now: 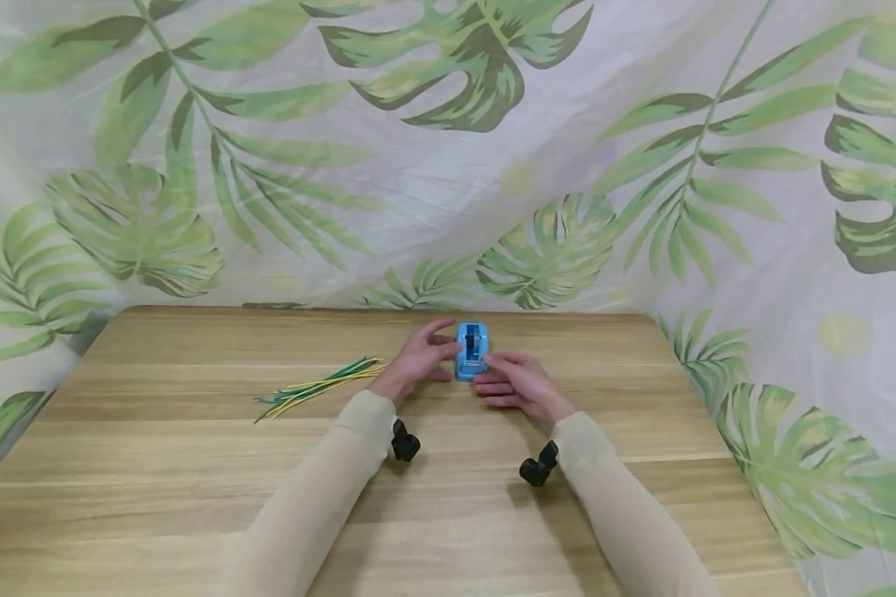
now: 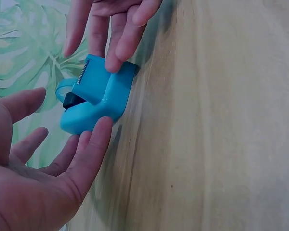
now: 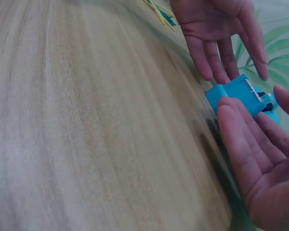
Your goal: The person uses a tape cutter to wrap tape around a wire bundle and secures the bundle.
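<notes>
A blue tape dispenser (image 1: 472,373) with a serrated cutter sits near the far edge of the wooden table, between both hands. On its left side is my left hand (image 1: 421,356), fingers spread and loosely bent. In the left wrist view, one of its fingertips reaches the blue side of the dispenser (image 2: 113,98); whether it presses there I cannot tell. My right hand (image 1: 520,384) is at the right front, its extended fingers against or very near the dispenser (image 3: 238,94). Neither hand wraps around it. A dark part shows inside the dispenser's opening.
A loose bundle of thin yellow and green strands (image 1: 317,388) lies left of my left hand. Behind the wooden table (image 1: 194,464) hangs a leaf-patterned cloth (image 1: 433,191). Black wrist mounts (image 1: 539,464) stick out from both sleeves.
</notes>
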`<state>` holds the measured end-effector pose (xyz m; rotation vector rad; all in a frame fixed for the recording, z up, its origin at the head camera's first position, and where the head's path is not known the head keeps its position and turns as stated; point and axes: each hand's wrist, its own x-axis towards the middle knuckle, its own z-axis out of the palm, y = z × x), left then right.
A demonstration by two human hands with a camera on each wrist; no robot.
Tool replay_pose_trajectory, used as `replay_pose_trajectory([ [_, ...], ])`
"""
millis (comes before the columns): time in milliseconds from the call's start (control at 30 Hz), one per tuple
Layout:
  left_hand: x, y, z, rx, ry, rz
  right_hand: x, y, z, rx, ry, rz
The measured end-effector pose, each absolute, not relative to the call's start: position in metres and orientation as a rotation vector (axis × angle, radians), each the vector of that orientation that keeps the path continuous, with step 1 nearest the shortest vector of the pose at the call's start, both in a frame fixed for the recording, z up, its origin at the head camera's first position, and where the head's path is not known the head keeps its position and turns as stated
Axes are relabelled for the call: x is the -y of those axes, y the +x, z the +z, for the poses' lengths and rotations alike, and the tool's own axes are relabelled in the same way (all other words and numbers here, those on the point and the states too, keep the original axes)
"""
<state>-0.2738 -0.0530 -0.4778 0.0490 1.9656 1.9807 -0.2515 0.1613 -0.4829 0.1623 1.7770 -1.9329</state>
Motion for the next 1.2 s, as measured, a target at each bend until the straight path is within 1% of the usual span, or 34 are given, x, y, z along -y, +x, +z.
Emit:
replay_pose_trajectory([
  [400,0.042,-0.279,-0.476,-2.003,0.034,1.973,-0.158,-0.261,-0.480,-1.841,0.173,-1.886],
  [700,0.035,-0.281,-0.486,-2.076,0.020,1.995,-0.161,-0.268,-0.482,-1.878,0.146,-1.838],
  [1200,0.026,-0.283,-0.490,-2.276,0.020,1.926,-0.157,-0.273,-0.482,-1.879,0.167,-1.828],
])
